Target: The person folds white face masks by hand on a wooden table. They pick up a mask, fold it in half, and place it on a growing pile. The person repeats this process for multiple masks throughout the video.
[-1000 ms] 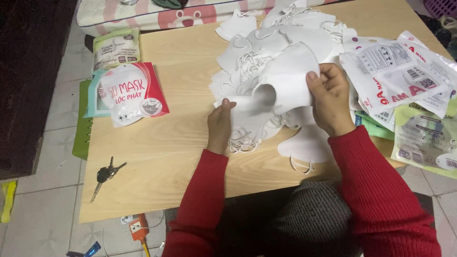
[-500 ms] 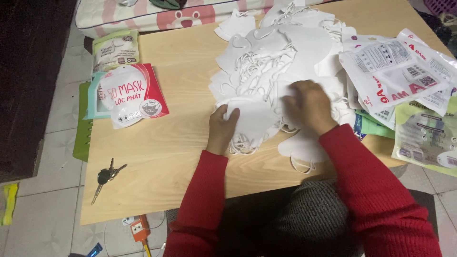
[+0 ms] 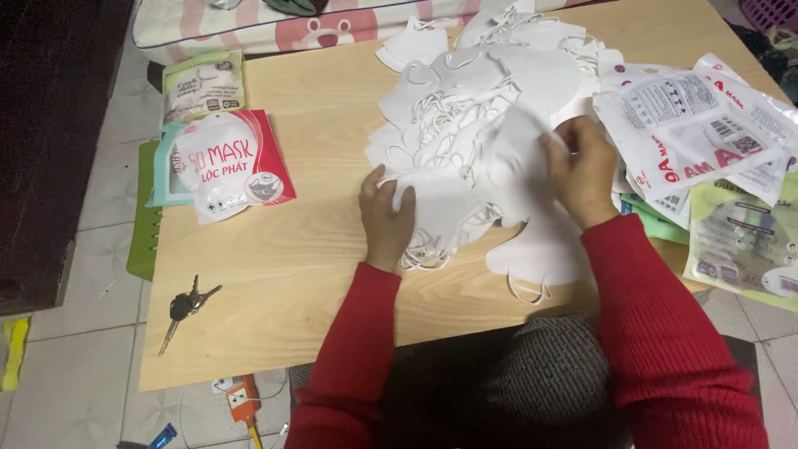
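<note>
White fabric face masks point(image 3: 465, 141) lay in a loose, overlapping heap across the middle of the pale wooden tabletop point(image 3: 291, 274), their thin elastic ear loops tangled among the layers. Left hand point(image 3: 386, 218) rested flat on the near edge of the heap, fingers spread and pressing down on one mask. Right hand point(image 3: 582, 170) sat at the heap's right side, fingertips drawn together in a pinch on the edge of a single white mask point(image 3: 519, 158); thumb position was partly hidden, so how firm the hold was could not be read.

Risk noted: the ear loops lay crossed over one another, so lifting one mask could likely snag a neighbour and drag several along. One mask point(image 3: 540, 258) already overhung the near table edge with its loop dangling; any shove of the heap could tip it onto the floor. Printed plastic mask packets point(image 3: 690, 133) lay touching the heap on the right and could be pushed further off. A red-and-white packet point(image 3: 229, 162) and a bunch of dark keys point(image 3: 184, 306) lay well apart on the left, out of harm.
</note>
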